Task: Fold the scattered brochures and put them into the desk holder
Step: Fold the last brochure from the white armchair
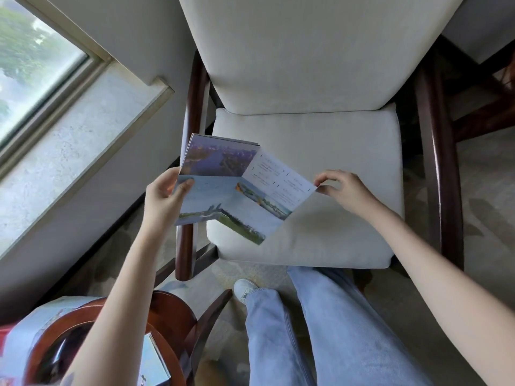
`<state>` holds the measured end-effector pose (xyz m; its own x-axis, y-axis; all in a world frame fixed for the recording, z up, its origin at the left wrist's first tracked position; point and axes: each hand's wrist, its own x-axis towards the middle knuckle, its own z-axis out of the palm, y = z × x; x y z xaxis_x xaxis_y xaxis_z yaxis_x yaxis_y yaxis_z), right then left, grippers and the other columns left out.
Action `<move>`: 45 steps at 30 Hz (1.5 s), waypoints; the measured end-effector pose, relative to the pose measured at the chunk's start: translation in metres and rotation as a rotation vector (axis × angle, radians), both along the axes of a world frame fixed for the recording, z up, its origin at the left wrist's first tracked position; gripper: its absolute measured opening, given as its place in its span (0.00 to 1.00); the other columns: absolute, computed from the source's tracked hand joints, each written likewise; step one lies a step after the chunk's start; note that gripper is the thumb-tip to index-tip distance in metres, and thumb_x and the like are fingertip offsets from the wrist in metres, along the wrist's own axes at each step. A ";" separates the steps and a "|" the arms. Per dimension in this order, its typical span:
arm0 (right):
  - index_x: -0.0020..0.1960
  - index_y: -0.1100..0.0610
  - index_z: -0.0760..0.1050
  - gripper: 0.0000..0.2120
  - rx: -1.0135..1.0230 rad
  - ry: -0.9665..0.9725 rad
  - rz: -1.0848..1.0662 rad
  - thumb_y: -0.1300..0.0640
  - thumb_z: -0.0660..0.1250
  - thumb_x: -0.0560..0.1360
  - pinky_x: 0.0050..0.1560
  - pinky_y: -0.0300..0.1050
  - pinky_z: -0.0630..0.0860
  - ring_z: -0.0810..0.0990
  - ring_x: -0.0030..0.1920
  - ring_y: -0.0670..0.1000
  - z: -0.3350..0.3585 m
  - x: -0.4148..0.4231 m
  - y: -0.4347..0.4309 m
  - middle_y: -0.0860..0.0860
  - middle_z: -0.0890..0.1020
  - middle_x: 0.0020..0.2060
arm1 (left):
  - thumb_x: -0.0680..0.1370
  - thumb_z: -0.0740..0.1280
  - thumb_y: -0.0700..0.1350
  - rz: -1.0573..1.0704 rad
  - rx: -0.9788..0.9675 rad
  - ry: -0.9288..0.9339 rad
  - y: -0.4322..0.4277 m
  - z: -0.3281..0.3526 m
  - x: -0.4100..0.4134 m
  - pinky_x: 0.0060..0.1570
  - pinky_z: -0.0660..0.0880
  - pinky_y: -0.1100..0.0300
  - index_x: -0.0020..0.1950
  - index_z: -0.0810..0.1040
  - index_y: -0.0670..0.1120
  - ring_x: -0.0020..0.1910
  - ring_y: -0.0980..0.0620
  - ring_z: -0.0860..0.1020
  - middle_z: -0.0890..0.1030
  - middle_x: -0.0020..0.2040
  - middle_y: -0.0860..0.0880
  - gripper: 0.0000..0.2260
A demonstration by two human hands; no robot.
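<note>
Brochure held up over front of armchair seat cushion, half unfolded, panels angled. Left hand clamps left edge, thumb on printed face, fingers behind. Right hand pinches far right corner between thumb and fingertips. Both forearms reach forward, right one further out.

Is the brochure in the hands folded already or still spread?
Partly spread: brochure shows open panels between left hand and right hand.

The brochure's print is too small to read; its left edge hides the left hand's fingers (only a thumb shows).
</note>
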<state>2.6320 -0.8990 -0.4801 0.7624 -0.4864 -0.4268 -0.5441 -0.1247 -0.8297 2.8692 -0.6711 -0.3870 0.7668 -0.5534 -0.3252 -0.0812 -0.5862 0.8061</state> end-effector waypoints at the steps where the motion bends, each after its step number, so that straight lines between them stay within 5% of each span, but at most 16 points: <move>1: 0.39 0.46 0.76 0.14 0.020 -0.020 0.001 0.66 0.69 0.72 0.57 0.36 0.68 0.78 0.53 0.51 0.003 0.001 0.005 0.39 0.80 0.41 | 0.77 0.66 0.35 0.032 0.008 0.003 0.000 -0.005 -0.001 0.55 0.71 0.59 0.58 0.76 0.35 0.52 0.52 0.76 0.80 0.56 0.40 0.11; 3: 0.42 0.48 0.78 0.13 0.052 -0.076 0.001 0.67 0.69 0.71 0.58 0.30 0.67 0.78 0.54 0.49 0.013 0.007 0.013 0.40 0.80 0.43 | 0.76 0.66 0.36 0.075 0.026 0.024 -0.002 -0.011 -0.005 0.53 0.72 0.66 0.58 0.77 0.38 0.51 0.55 0.78 0.82 0.55 0.46 0.11; 6: 0.44 0.55 0.79 0.08 0.021 -0.215 0.012 0.67 0.70 0.71 0.62 0.28 0.64 0.76 0.55 0.45 0.032 0.026 0.022 0.49 0.80 0.51 | 0.75 0.68 0.35 0.042 0.031 0.062 -0.006 -0.018 -0.014 0.42 0.71 0.79 0.52 0.77 0.49 0.40 0.73 0.77 0.81 0.39 0.65 0.11; 13: 0.47 0.63 0.77 0.04 -0.030 -0.322 -0.013 0.66 0.69 0.72 0.64 0.22 0.56 0.63 0.68 0.45 0.049 0.071 0.028 0.57 0.71 0.67 | 0.76 0.67 0.37 -0.085 -0.034 0.222 -0.016 -0.025 -0.040 0.40 0.70 0.78 0.47 0.80 0.52 0.39 0.71 0.78 0.83 0.37 0.64 0.09; 16: 0.48 0.57 0.73 0.06 0.010 -0.308 -0.002 0.63 0.68 0.74 0.64 0.24 0.60 0.68 0.65 0.43 0.046 0.078 0.034 0.54 0.77 0.62 | 0.78 0.63 0.37 -0.143 -0.048 0.299 -0.017 -0.027 -0.048 0.40 0.73 0.74 0.45 0.81 0.56 0.39 0.66 0.80 0.84 0.39 0.61 0.14; 20: 0.49 0.55 0.72 0.09 0.085 -0.261 -0.097 0.61 0.71 0.72 0.50 0.33 0.73 0.78 0.44 0.44 0.040 0.077 0.037 0.45 0.79 0.43 | 0.79 0.61 0.48 -0.093 -0.047 0.436 -0.014 -0.032 -0.055 0.43 0.74 0.62 0.44 0.83 0.51 0.39 0.54 0.79 0.83 0.39 0.53 0.11; 24: 0.49 0.53 0.70 0.14 0.081 -0.194 -0.144 0.60 0.73 0.70 0.41 0.29 0.70 0.74 0.34 0.46 0.035 0.076 0.040 0.44 0.76 0.39 | 0.80 0.62 0.46 -0.129 -0.024 0.386 -0.009 -0.034 -0.062 0.39 0.71 0.76 0.43 0.80 0.53 0.36 0.65 0.80 0.83 0.35 0.59 0.10; 30: 0.48 0.53 0.75 0.08 0.121 -0.077 -0.045 0.62 0.70 0.72 0.41 0.30 0.70 0.72 0.35 0.46 0.037 0.079 0.044 0.46 0.76 0.40 | 0.77 0.66 0.39 -0.166 0.093 0.290 0.002 -0.036 -0.060 0.48 0.78 0.63 0.54 0.79 0.46 0.46 0.56 0.82 0.83 0.47 0.49 0.07; 36: 0.49 0.48 0.74 0.04 -0.014 0.156 0.407 0.53 0.67 0.74 0.46 0.45 0.76 0.78 0.38 0.45 0.046 0.085 0.048 0.44 0.78 0.40 | 0.77 0.67 0.41 -0.053 0.121 0.170 0.034 -0.022 -0.053 0.46 0.75 0.71 0.53 0.80 0.49 0.44 0.62 0.80 0.83 0.45 0.53 0.07; 40: 0.40 0.41 0.72 0.11 0.010 0.107 0.481 0.57 0.67 0.75 0.28 0.32 0.75 0.74 0.24 0.37 0.067 0.101 0.079 0.42 0.78 0.38 | 0.76 0.68 0.43 -0.002 0.124 0.134 0.077 0.001 -0.047 0.49 0.76 0.66 0.52 0.81 0.49 0.46 0.61 0.81 0.83 0.44 0.54 0.06; 45: 0.45 0.46 0.75 0.04 -0.015 0.044 0.576 0.55 0.66 0.75 0.26 0.31 0.70 0.79 0.37 0.42 0.089 0.134 0.137 0.44 0.79 0.39 | 0.76 0.68 0.47 0.116 0.176 0.069 0.166 0.021 -0.049 0.46 0.76 0.61 0.47 0.81 0.47 0.43 0.57 0.81 0.84 0.42 0.52 0.05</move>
